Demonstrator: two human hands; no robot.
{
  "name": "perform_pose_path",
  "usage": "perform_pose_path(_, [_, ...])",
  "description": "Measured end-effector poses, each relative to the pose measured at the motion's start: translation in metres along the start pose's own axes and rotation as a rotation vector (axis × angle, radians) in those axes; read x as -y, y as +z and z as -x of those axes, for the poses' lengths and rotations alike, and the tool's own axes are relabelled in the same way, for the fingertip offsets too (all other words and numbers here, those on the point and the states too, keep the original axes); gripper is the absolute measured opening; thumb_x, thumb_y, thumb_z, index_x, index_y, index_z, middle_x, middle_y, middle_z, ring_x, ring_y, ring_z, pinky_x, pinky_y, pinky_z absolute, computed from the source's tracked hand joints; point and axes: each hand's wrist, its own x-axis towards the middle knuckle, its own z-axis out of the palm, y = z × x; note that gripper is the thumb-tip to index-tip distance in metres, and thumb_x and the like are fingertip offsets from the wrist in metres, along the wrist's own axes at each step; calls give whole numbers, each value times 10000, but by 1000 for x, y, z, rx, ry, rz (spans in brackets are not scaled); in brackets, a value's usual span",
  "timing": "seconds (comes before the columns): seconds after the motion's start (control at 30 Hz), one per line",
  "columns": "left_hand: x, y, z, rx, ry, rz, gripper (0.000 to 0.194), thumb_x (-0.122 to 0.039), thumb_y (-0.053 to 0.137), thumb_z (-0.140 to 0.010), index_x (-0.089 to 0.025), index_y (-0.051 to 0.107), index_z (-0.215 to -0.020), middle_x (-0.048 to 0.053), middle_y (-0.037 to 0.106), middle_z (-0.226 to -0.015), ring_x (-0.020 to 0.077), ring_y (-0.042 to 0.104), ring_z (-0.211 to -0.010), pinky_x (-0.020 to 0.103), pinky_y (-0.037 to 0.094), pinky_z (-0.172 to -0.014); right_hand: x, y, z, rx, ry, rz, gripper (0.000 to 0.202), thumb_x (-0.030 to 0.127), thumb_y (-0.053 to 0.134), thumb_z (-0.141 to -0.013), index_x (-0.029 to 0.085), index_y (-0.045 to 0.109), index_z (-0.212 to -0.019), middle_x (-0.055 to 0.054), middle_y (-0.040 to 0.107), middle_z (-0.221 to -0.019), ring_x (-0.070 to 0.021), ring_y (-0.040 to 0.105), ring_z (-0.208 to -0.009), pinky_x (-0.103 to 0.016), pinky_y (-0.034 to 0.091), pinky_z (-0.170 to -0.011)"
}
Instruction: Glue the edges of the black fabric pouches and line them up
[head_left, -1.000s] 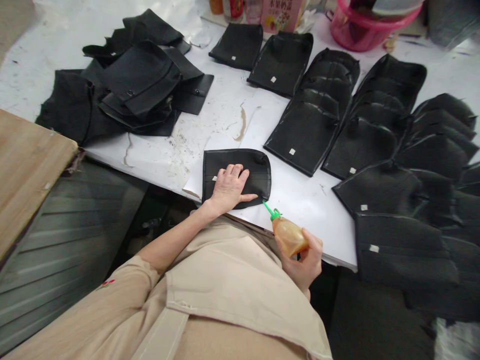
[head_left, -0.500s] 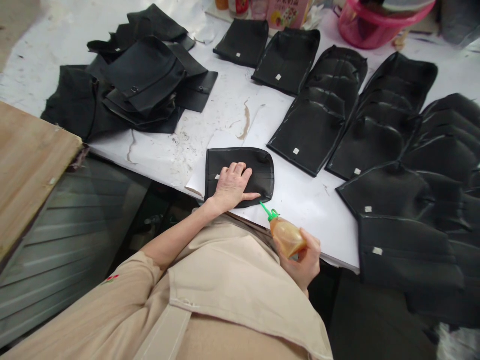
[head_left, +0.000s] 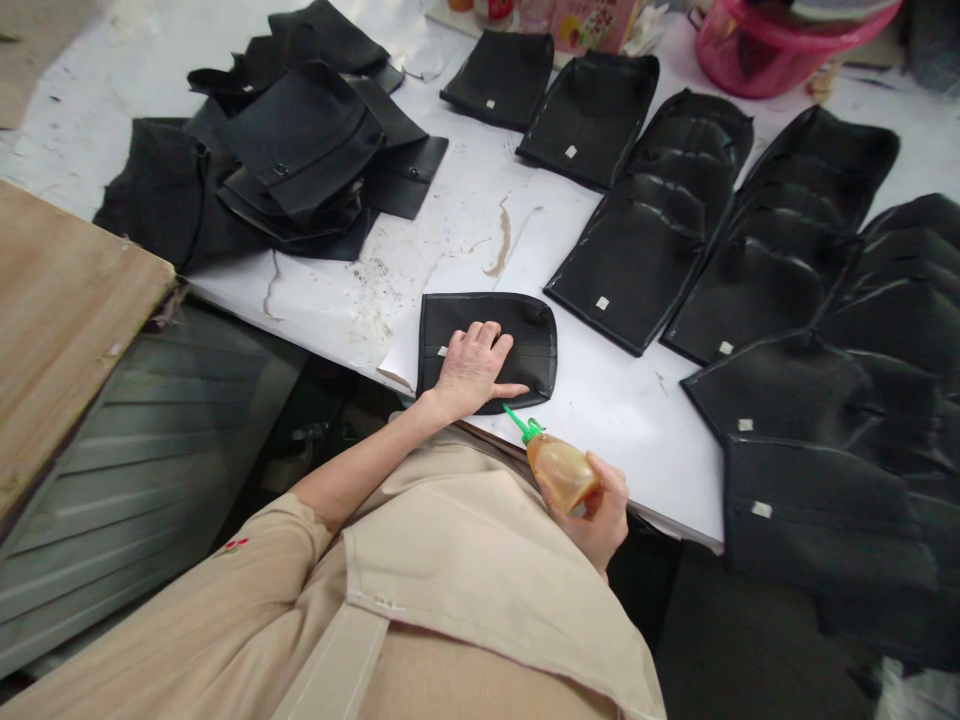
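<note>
A black leather-like piece (head_left: 525, 345) with a rounded right end lies flat near the front edge of the white tabletop. My left hand (head_left: 472, 372) rests on it, palm down, thumb stretched to the right and fingers lying on its surface. In my right hand (head_left: 606, 510) is a squeeze bottle (head_left: 564, 472) of amber liquid, probably glue, with a green nozzle. The nozzle tip is at the piece's near edge, just below my left thumb; whether it touches cannot be made out.
A loose pile of black pieces (head_left: 300, 150) lies at the back left. Rows of overlapping black pieces (head_left: 615, 270) with small white tags cover the right side. A pink basin (head_left: 750, 60) stands at the back right. A wooden board (head_left: 67, 330) juts in from the left.
The bottle in my right hand has moved left along the near edge of the black piece. My left hand stays pressed on the piece. The whole view has shifted slightly.
</note>
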Motion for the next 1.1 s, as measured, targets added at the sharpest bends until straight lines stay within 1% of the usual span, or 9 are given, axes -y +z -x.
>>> perform_pose_path(0.2, [0, -1, -1, 7, -8, 30, 702, -645, 790, -840, -140, 630, -1300, 202, 605, -1361, 375, 548, -1230, 449, 431, -970, -9, 1, 3, 75, -6, -17, 648, 406, 896, -796, 284, 572, -1344, -79, 631, -1118, -260, 666, -952, -329, 578, -656])
perform_pose_path(0.37, [0, 1, -1, -6, -13, 45, 708, -650, 784, -842, -140, 628, -1308, 199, 601, -1363, 372, 552, -1232, 452, 437, -982, -9, 5, 4, 99, -11, -47, 660, 345, 900, -792, 285, 578, -1366, -79, 644, -1130, -278, 669, -980, -354, 585, -719])
perform_pose_path(0.47, [3, 1, -2, -25, -13, 82, 698, -631, 793, -844, -127, 637, -1302, 194, 606, -1353, 373, 559, -1230, 464, 458, -988, -8, 9, 3, 107, -30, -75, 653, 338, 892, -799, 287, 581, -1370, -70, 641, -1125, -276, 668, -995, -370, 587, -768])
perform_pose_path(0.57, [14, -1, -1, -44, 14, 231, 604, -566, 788, -878, -132, 655, -1277, 163, 628, -1310, 335, 580, -1223, 443, 484, -1021, -7, 11, 2, 122, -35, -84, 654, 363, 884, -800, 292, 577, -1373, -64, 637, -1121, -271, 674, -999, -369, 589, -775])
perform_pose_path(0.67, [29, -6, 6, -103, 8, 460, 392, -440, 715, -960, -169, 665, -1239, 115, 642, -1245, 258, 621, -1185, 372, 516, -1024, -4, 13, -1, 139, -39, -73, 659, 387, 882, -795, 296, 571, -1368, -65, 638, -1108, -273, 678, -983, -374, 590, -766])
perform_pose_path(0.77, [46, -10, 17, -195, -96, 545, 240, -315, 631, -989, -194, 675, -1192, 93, 646, -1192, 225, 650, -1122, 336, 553, -941, 1, 15, -5, 148, -50, -62, 641, 393, 875, -799, 293, 572, -1354, -66, 636, -1088, -274, 677, -959, -383, 587, -771])
perform_pose_path(0.87, [62, -11, 32, -240, -242, 476, 218, -258, 628, -965, -188, 679, -1165, 83, 659, -1146, 209, 669, -1022, 327, 551, -908, 4, 17, -8, 164, -71, -93, 630, 352, 871, -803, 300, 578, -1358, -60, 636, -1082, -266, 675, -959, -369, 580, -769])
perform_pose_path(0.97, [76, -8, 45, -226, -382, 393, 237, -265, 668, -942, -190, 667, -1168, 64, 677, -1089, 197, 678, -932, 308, 533, -863, 5, 20, -10, 195, -80, -123, 635, 333, 859, -808, 311, 568, -1372, -60, 630, -1102, -263, 674, -971, -362, 580, -761])
perform_pose_path(1.1, [84, -5, 56, -149, -530, 355, 249, -327, 714, -940, -208, 635, -1144, 7, 695, -875, 202, 692, -829, 290, 487, -752, 9, 24, -15, 230, -103, -106, 613, 338, 843, -811, 299, 561, -1354, -63, 629, -1088, -260, 677, -945, -350, 580, -714])
